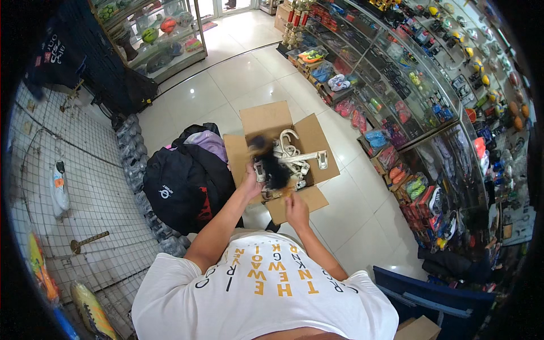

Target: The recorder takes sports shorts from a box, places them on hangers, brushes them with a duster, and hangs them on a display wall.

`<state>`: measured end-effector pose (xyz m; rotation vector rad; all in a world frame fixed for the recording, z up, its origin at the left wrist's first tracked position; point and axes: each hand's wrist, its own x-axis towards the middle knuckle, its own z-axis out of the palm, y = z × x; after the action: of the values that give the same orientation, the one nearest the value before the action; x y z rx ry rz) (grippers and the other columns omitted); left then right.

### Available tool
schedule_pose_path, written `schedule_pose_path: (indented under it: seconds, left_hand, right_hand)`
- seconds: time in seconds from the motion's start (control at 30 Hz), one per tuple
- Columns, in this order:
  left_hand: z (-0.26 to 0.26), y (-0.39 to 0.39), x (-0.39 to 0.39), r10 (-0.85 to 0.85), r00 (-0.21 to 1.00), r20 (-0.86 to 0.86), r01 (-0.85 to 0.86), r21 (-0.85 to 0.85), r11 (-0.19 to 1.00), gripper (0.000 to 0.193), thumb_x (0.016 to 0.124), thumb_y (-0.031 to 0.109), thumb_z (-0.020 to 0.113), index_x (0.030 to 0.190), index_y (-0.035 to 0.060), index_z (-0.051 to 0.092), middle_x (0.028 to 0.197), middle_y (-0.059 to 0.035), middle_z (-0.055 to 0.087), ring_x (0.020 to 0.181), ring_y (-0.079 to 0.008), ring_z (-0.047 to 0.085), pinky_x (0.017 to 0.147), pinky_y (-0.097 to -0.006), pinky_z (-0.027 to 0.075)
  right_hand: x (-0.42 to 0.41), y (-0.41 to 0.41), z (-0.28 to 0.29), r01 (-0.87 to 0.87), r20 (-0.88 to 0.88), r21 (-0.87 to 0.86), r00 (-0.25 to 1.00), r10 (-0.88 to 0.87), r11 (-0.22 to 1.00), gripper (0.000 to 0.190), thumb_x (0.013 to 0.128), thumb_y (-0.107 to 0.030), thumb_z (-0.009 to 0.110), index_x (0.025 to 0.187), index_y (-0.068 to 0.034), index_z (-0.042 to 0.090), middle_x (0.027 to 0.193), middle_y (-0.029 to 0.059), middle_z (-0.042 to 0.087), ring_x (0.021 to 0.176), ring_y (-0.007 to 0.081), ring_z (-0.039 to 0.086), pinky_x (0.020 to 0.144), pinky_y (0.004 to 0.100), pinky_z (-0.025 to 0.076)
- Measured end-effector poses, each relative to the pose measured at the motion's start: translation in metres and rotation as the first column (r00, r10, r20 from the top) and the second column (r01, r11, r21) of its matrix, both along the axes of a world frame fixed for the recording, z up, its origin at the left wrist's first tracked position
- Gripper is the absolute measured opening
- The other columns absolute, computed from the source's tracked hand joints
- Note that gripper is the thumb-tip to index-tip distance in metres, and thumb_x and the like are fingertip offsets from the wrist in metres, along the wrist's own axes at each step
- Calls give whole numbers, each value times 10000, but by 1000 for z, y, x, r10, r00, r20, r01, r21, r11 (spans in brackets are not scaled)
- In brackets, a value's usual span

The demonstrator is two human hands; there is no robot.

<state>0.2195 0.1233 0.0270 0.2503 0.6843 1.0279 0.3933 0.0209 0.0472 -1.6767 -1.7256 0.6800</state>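
Observation:
An open cardboard box (316,136) stands on the floor before me, holding a pile of white plastic clip hangers (291,148). Over its left part is a black cloth-like item (276,172), blurred, with yellow-brown parts at its ends. My left hand (253,183) grips a white hanger clip (259,170) beside the black item. Lower right, above the front flap, my right hand (296,208) has its fingers closed on the item's yellow-brown end. Blur hides what exactly the item is and how it joins the clip.
A bulky black sports bag (187,187) with lilac cloth (208,144) sits left of the box. Wrapped dumbbells (131,136) line the wire grid wall (85,182). To the right, a glass display case (391,76) has bagged shoes (340,82) along its base.

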Motion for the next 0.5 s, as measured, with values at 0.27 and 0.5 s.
schedule_pose_path:
  seconds: [0.27, 0.5]
  left_hand:
    - [-30, 3, -15, -36, 996, 84, 32, 51, 998, 508, 958, 438, 243, 1186, 63, 499, 968, -95, 636, 822, -177, 593, 663, -292, 453]
    - [-16, 3, -8, -30, 999, -24, 31, 39, 999, 514, 949, 454, 263, 1139, 41, 504, 977, -160, 646, 855, -219, 611, 691, -315, 465]
  right_hand:
    - [-6, -15, 5, -77, 62, -41, 995, 79, 996, 277, 917, -228, 441, 923, 35, 527, 675, 237, 545, 657, 423, 540, 588, 459, 408]
    - [5, -6, -21, 466, -270, -117, 835, -480, 877, 234, 884, -207, 468, 957, 3, 541, 725, 242, 556, 716, 430, 546, 621, 482, 420]
